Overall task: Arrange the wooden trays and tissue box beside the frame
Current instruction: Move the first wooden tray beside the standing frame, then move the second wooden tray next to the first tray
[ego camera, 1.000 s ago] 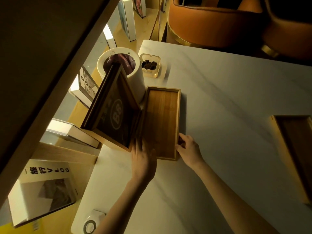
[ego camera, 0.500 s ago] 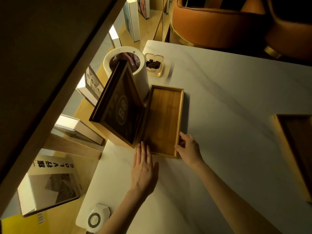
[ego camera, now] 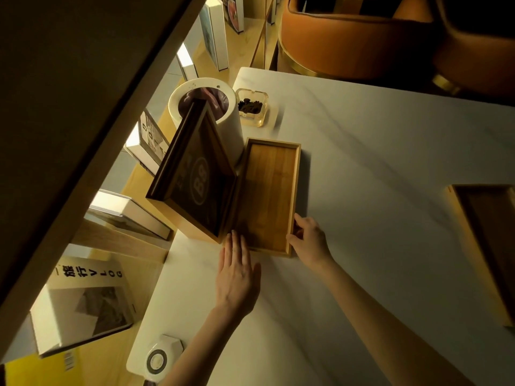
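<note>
Beside the dark picture frame [ego camera: 199,179], which leans tilted at the left edge of the white marble table [ego camera: 362,168], one light wooden tray [ego camera: 269,197] already lies flat, its long left side close against the frame's lower edge. The right hand [ego camera: 309,240] curls its fingers over the tray's near right corner, gripping the rim. The left hand [ego camera: 237,274] lies open and flat on the table just short of the tray's near left corner, its fingertips about reaching the frame's base and holding nothing. This first tray looks nearly placed, with perhaps only a final squaring against the frame to go.

Well apart from the frame, at the table's right edge, a second, darker wooden tray [ego camera: 490,246] sits partly out of view and has yet to be brought over. No tissue box can be clearly identified. Beyond the frame stand a white cylindrical bin [ego camera: 220,118] and a glass ashtray [ego camera: 252,107]. Roughly a third of the arranging seems done.
</note>
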### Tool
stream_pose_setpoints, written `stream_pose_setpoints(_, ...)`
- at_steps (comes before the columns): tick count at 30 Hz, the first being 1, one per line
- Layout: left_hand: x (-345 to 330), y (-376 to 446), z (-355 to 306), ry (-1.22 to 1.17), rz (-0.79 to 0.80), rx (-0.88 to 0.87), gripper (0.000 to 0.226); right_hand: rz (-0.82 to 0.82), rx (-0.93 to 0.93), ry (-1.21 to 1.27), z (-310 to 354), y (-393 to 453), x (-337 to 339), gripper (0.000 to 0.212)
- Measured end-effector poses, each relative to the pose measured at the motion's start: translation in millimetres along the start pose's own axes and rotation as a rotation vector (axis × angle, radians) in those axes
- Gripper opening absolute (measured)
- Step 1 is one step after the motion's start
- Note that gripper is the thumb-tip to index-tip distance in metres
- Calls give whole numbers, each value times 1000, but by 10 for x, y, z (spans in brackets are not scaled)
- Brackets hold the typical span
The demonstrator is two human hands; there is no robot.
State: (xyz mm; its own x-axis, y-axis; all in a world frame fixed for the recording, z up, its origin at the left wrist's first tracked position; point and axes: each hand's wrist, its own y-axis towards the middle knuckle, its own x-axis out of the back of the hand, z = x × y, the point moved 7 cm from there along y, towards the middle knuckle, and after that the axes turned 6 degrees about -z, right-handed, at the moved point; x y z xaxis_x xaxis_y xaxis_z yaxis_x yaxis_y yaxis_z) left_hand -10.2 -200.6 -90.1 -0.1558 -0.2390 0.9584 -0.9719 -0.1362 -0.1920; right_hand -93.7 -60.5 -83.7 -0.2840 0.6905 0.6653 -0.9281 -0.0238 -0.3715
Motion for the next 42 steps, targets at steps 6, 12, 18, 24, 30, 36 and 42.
stream_pose_setpoints(6, 3, 9, -27, 40, 46, 32, 63, 28, 90, -202, 94, -34, 64, 31)
stream_pose_setpoints(12, 184, 97, -257, -27, 20, -3, 55, 10, 371, -486, 169, -229, 270, 22)
stream_pose_setpoints(18, 558, 211, -845, -169, -93, -98, 30, -34, 483, -564, 67, -379, 738, 27)
stream_pose_setpoints(24, 703, 254, -1738, -86, -207, -296, 35, -233, 505, -478, -385, -530, 1660, 24)
stream_pose_setpoints(30, 447, 57, -2766, -145, -172, -399, 31, -469, 369, -445, -1290, -714, 2678, 27)
stream_pose_setpoints(36, -67, -201, -3613, -104, -55, -445, 54, -549, 154, -415, -2361, -861, 3258, 44)
stream_pose_setpoints(42, -717, -426, -4153, -114, 160, -369, 67, -416, -154, -287, -3317, -901, 3311, 55)
